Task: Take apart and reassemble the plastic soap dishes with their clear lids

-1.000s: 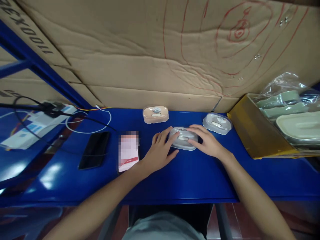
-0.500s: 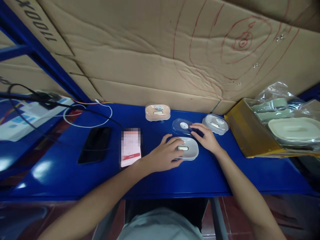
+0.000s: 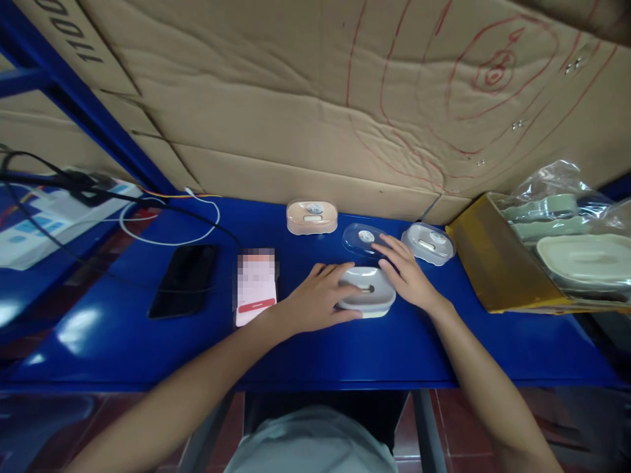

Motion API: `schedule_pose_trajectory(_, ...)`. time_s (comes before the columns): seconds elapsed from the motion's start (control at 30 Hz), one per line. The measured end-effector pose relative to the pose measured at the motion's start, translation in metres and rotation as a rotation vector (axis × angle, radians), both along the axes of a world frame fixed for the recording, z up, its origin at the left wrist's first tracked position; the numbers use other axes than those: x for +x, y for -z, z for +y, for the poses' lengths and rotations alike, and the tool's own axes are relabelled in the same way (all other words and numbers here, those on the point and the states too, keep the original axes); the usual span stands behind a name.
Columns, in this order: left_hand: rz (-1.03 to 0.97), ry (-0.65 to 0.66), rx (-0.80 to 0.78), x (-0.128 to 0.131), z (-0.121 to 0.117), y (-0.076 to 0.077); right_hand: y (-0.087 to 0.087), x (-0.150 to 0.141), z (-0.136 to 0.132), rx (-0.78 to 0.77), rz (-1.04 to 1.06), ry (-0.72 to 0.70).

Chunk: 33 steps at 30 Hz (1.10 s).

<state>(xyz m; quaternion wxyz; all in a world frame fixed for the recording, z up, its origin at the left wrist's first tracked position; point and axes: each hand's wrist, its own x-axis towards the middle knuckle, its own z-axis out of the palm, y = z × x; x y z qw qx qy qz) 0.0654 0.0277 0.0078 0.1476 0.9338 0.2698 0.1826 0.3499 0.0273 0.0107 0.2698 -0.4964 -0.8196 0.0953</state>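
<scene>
A whitish-grey oval dish [image 3: 377, 303] sits on the blue table in front of me, a dark slot in its middle. My left hand [image 3: 323, 299] grips its left end, thumb on the near side and fingers over the far rim. One finger reaches in beside the small white bar at the slot, mostly hidden by that finger. My right hand [image 3: 407, 272] is spread open at the dish's right far corner, fingertips over the edge of a clear oval lid [image 3: 355, 240] with a round sticker. Whether those fingertips touch the lid I cannot tell.
A peach covered dish [image 3: 312, 220] and a grey covered one [image 3: 428, 243] stand behind. Left lie a lit phone [image 3: 256, 289], a dark phone [image 3: 183, 281] and cables [image 3: 217, 217]. At right, a cardboard box [image 3: 486, 263] holds bagged dishes. Cardboard walls the back.
My left hand has drawn back slightly left, with a finger now over the white bar. The dish's near side shows more. My right hand stays by the lid; the view has shifted a little.
</scene>
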Motion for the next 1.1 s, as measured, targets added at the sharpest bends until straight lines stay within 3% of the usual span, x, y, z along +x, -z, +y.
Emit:
schedule_pose_trajectory(0.2, -0.058, -0.071, 0.009, 0.0, 0.005, 0.001, -0.015, -0.013, -0.015, -0.159, -0.022, -0.238)
schedule_pose_trajectory(0.47, -0.12, -0.182, 0.158, 0.005, 0.003, -0.001, -0.004, -0.005, -0.006, -0.069, 0.006, -0.099)
schedule_pose_trajectory(0.73, 0.06, 0.178, 0.208, 0.008, -0.008, 0.003, 0.006, 0.001, 0.002, 0.023, -0.038, 0.039)
schedule_pose_trajectory(1.1, 0.026, 0.225, 0.182, 0.009, -0.013, 0.002, 0.012, 0.001, 0.006, 0.075, -0.082, 0.062)
